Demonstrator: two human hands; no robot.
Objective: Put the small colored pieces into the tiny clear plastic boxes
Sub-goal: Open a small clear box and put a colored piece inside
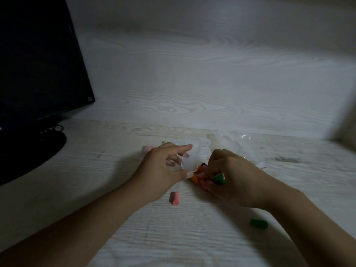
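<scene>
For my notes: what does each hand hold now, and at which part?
The left hand pinches the clear box by its sides. The right hand grips green pieces in its curled fingers.

Tiny clear box point(189, 161) open, lid up, tipped a little, held above table. More clear boxes point(200, 146) bunched just behind it. Small heap of orange and purple pieces point(198, 171) under box. Green piece point(218, 177) beside heap. Pink piece point(174, 198) lies alone, nearer. Another green piece point(259, 223) far off to right.
</scene>
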